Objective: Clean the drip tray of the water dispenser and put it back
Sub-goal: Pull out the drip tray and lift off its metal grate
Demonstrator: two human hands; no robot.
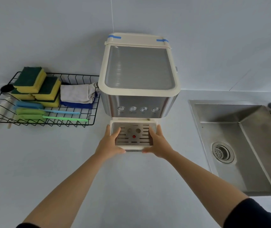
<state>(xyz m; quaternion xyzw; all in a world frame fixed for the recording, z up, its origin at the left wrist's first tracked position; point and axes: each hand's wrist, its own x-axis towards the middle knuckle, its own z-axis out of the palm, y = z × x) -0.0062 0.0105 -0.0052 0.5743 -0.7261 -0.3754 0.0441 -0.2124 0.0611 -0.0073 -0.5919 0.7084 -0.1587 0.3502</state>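
Both hands grasp the cream plastic drip tray with its slotted steel grate [134, 136], which sits at the foot of the cream and brushed-steel water dispenser [139, 79], directly under its row of four round buttons. The left hand [109, 143] clasps the tray's left wall, fingers reaching over the rim onto the grate, thumb curled along the front edge. The right hand [158, 143] mirrors it on the right wall, its thumb meeting the same front edge. The two grips together frame the tray; between them shows the grate, flat and matt, cut with short parallel slots, with a small red dot near its middle.

Behind the grip the tray's back edge lies against the dispenser base; whether it is fully seated cannot be told. In front of the grip, toward the person, the smooth pale grey tabletop [131, 186] lies open between the forearms.

Out beyond the left hand stands a black wire rack [85, 102] holding yellow sponges with green scouring faces [32, 81], a crumpled grey cloth [77, 92] and green and blue long-handled brushes [49, 115]; a strip of bare tabletop separates it from the grip. Out beyond the right hand, well apart, is the sunken stainless steel sink [250, 145] with its round strainer drain.
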